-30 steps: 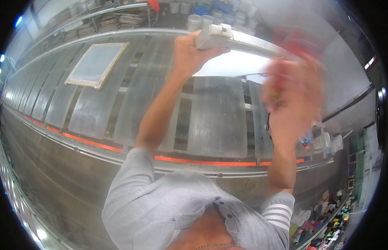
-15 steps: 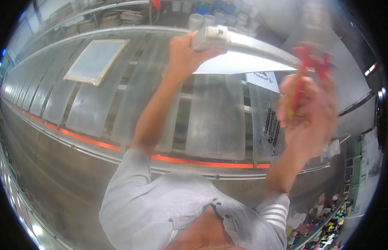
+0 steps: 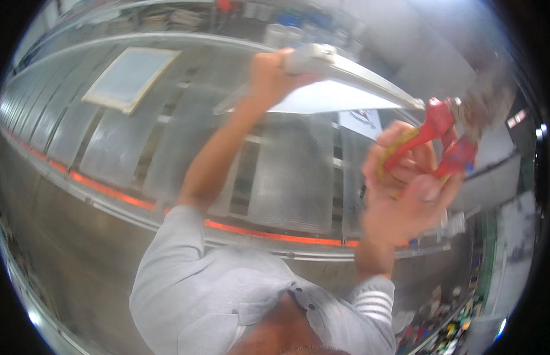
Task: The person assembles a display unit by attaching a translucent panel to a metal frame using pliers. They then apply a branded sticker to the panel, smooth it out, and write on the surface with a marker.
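My left hand is closed round the near-left corner of a pale metal-edged frame, which is tilted up off the worktable. A white sheet-like face shows below the frame's rail. In my right hand is a pair of pliers with red and yellow handles. Their handles are spread apart, with my fingers round them. The metal jaws are smeared by motion and point up and right, beyond the frame's right end. Whether they touch anything cannot be made out.
A long table of translucent panels runs across, with an orange strip along its near edge. Flat at the left lies another framed screen. A white printed sheet sits behind my right hand. Buckets stand beyond the table.
My right hand has moved left and down, turning the pliers so that their spread handles face me. My left hand still grips the frame, which sits slightly lower and farther right.
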Action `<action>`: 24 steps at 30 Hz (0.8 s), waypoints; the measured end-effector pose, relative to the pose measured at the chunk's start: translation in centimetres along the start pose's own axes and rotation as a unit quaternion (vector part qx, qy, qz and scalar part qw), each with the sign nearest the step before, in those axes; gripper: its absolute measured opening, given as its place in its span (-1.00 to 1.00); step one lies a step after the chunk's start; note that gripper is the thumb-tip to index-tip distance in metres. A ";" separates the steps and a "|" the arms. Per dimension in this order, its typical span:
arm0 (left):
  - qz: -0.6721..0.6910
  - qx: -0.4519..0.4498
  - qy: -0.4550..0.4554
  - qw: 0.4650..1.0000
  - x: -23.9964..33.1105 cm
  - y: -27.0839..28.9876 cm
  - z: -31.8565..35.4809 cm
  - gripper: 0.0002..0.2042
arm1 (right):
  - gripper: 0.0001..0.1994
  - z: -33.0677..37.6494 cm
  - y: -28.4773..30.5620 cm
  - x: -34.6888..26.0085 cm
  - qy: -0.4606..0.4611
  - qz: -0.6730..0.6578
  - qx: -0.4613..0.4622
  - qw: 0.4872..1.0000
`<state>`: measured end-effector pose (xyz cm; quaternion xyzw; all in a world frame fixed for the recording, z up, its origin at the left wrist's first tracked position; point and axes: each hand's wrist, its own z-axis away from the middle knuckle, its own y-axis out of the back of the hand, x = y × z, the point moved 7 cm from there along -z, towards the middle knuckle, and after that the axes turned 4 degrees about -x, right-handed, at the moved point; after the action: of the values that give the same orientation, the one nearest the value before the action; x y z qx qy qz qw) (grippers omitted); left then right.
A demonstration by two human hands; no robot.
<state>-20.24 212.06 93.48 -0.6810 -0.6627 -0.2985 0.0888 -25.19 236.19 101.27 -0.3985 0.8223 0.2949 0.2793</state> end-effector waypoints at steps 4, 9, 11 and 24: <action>0.008 0.020 0.011 1.000 -0.8 2.4 0.8 -0.66 | -0.62 -1.4 -4.1 4.6 -0.024 0.179 -0.135 0.974; 0.070 0.067 0.014 0.995 -4.0 1.5 0.6 -0.65 | -0.58 1.6 -2.6 1.5 0.106 0.041 -0.061 0.992; 0.085 0.077 0.031 0.993 -3.6 1.9 0.7 -0.65 | -0.60 2.4 -2.1 1.9 0.100 0.033 -0.047 0.993; 0.236 0.094 0.120 0.960 -4.5 6.0 1.8 -0.77 | -0.54 6.3 8.5 5.6 0.098 -0.051 0.253 0.961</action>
<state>-13.72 208.53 91.32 -0.7661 -0.4924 -0.2846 0.2992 -33.68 242.24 95.40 -0.3833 0.8718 0.0218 0.3043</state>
